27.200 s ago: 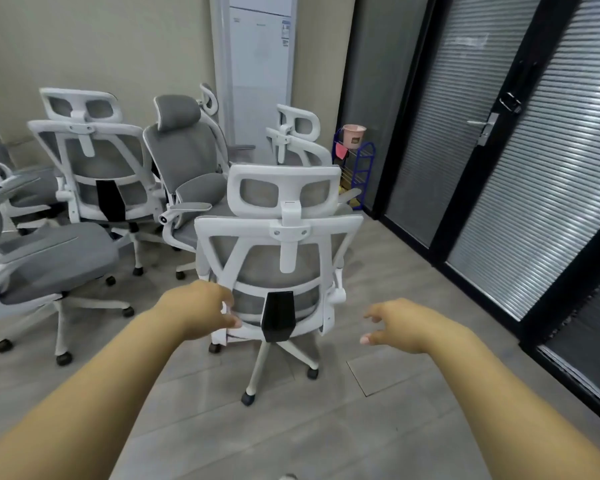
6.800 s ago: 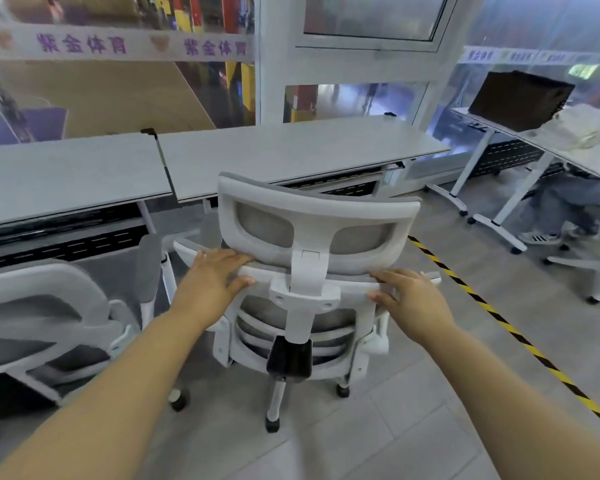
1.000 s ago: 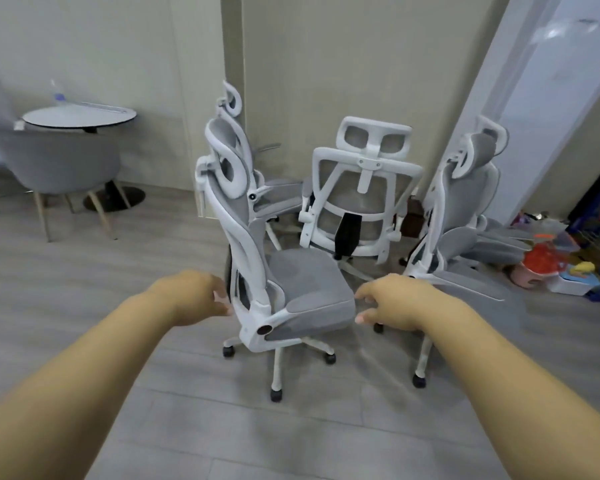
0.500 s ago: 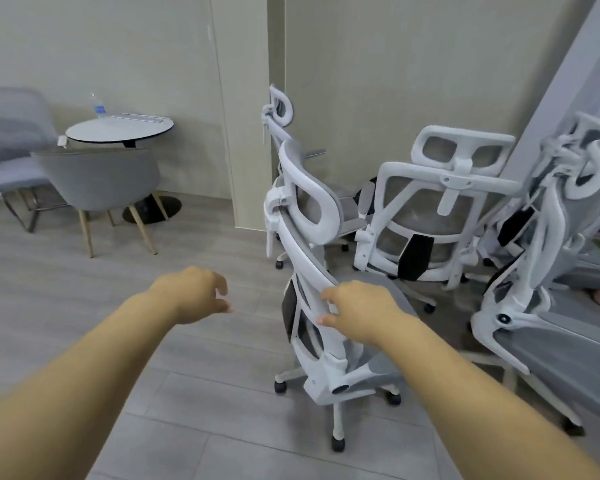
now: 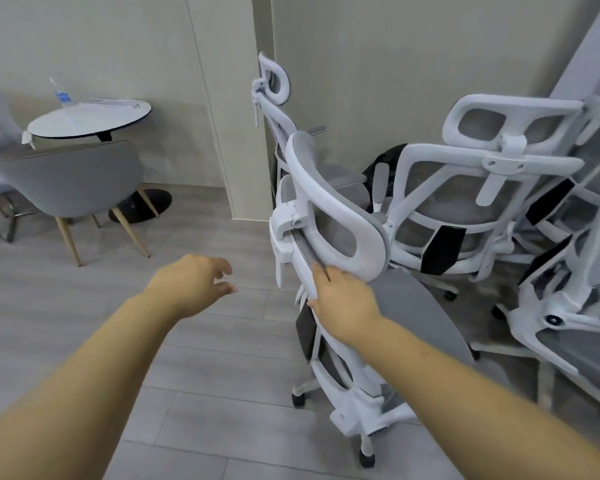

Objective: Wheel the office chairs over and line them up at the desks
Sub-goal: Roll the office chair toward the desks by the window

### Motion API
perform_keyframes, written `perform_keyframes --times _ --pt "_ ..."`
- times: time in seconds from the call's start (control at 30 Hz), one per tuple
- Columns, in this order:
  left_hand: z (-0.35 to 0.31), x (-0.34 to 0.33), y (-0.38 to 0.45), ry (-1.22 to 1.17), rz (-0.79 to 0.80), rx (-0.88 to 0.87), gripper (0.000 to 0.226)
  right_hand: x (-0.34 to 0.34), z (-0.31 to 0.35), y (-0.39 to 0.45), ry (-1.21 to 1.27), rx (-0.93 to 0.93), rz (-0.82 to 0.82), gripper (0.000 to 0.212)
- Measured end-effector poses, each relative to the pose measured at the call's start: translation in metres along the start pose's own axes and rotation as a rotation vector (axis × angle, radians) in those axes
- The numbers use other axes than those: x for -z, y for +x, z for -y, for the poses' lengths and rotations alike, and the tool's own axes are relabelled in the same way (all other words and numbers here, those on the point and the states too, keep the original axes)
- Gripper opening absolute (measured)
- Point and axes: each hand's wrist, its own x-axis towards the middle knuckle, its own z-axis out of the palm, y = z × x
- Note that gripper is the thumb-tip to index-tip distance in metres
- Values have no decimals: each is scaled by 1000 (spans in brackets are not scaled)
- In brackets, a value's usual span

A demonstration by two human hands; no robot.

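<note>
Off to your left: round table (image 5: pixel 87 121) against beige wall (image 5: pixel 101 46), dark disc base on floor. Water bottle (image 5: pixel 60 93) near table's back edge, flat silvery item beside it, too blurred to identify. Grey shell chair (image 5: pixel 70 178) with wooden legs pulled up to table. Grey plank floor (image 5: pixel 66 306) beneath you.

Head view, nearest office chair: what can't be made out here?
- Right hand fingertips: hidden behind the nearest office chair backrest frame; wrap depth unclear.
- That chair's base: part of the legs hidden under its seat and the right forearm.
- Rightmost chair: cut off by the frame edge.
- Bottle label: too small.
</note>
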Motion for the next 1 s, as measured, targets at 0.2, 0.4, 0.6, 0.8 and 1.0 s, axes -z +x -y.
perform_keyframes --times 0.2,0.4,0.6,0.8,1.0 --pt "-8 -3 63 -7 -58 -103 38 -8 -14 -19 37 11 -63 67" --pt "-34 -7 101 -43 -110 -385 60 -3 -25 -64 154 -139 -72 58" --pt "-65 -13 100 -51 -67 -668 70 13 -37 -117 194 -414 -80 43" --pt "-72 -30 63 -90 -132 -767 65 17 -52 -152 128 -574 -137 41" --pt "-82 -65 24 -132 -234 -689 50 5 -81 -170 57 -543 -201 49"
